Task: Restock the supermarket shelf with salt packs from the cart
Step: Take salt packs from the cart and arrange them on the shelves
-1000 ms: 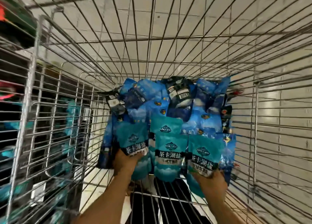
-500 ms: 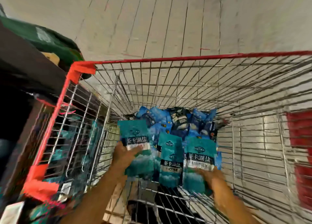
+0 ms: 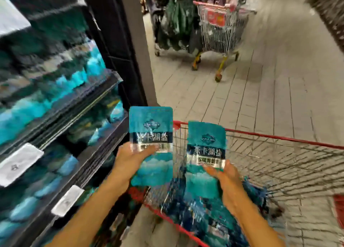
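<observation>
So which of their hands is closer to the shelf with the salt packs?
Left. The left hand holds its salt pack right beside the shelf; the right hand is farther off, over the cart.

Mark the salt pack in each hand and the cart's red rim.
Left-hand salt pack (image 3: 150, 133), head view: upper printed front.
Right-hand salt pack (image 3: 205, 146), head view: upper printed front.
Cart's red rim (image 3: 279, 135), head view: far top rail.

Glossy plastic salt packs (image 3: 150, 146); wire-metal cart (image 3: 279, 153).

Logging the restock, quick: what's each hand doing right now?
Left hand: grips a teal salt pack.
Right hand: grips a second teal salt pack.
</observation>
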The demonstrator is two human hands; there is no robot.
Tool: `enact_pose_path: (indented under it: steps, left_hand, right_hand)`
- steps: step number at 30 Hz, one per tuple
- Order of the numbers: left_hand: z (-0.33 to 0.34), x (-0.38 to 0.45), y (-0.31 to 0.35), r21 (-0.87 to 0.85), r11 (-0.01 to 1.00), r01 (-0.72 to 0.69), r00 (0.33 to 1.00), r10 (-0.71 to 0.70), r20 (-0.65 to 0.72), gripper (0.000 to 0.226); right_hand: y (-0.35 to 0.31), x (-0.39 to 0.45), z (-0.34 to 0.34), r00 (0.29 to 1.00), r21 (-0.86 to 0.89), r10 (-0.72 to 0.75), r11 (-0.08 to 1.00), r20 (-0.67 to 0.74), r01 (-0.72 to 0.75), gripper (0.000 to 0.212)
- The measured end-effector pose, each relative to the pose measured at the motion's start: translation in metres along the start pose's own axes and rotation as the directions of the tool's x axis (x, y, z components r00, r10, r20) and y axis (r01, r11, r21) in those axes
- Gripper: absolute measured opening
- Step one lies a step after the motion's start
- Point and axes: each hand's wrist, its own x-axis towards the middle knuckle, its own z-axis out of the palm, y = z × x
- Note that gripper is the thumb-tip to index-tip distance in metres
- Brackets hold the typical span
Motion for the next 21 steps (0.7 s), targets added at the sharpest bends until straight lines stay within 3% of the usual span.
enact_pose_path:
  steps: [3,6,10,13,17,21]
  left_hand:
    - [-0.053,-0.030,0.059,-0.042,0.988,-0.146,0.986,0.142,-0.090,0.024]
    - [-0.105,-0.064,0.116,-0.040,0.961,-0.272,0.948,0.261,-0.184,0.024]
    - [-0.166,-0.112,0.187,0.028,0.902,-0.430,0.863,0.420,-0.280,0.034]
    - [-0.205,-0.136,0.234,0.070,0.844,-0.532,0.782,0.522,-0.341,0.028]
    - [-0.256,-0.139,0.291,0.099,0.817,-0.568,0.711,0.548,-0.441,0.023]
    - [-0.308,-0.110,0.328,0.064,0.843,-0.535,0.696,0.482,-0.533,0.037]
  right_hand:
    - [-0.043,-0.027,0.061,0.977,0.016,-0.173,0.985,0.125,0.172,0.047]
    - [-0.087,-0.057,0.121,0.921,0.087,-0.298,0.954,0.250,0.285,0.043]
    - [-0.149,-0.092,0.191,0.773,0.210,-0.458,0.889,0.438,0.407,0.036]
    - [-0.195,-0.115,0.242,0.644,0.297,-0.537,0.842,0.544,0.451,0.041]
    - [-0.252,-0.121,0.312,0.547,0.333,-0.578,0.809,0.605,0.485,0.041]
    - [-0.304,-0.106,0.391,0.536,0.301,-0.527,0.839,0.660,0.454,0.034]
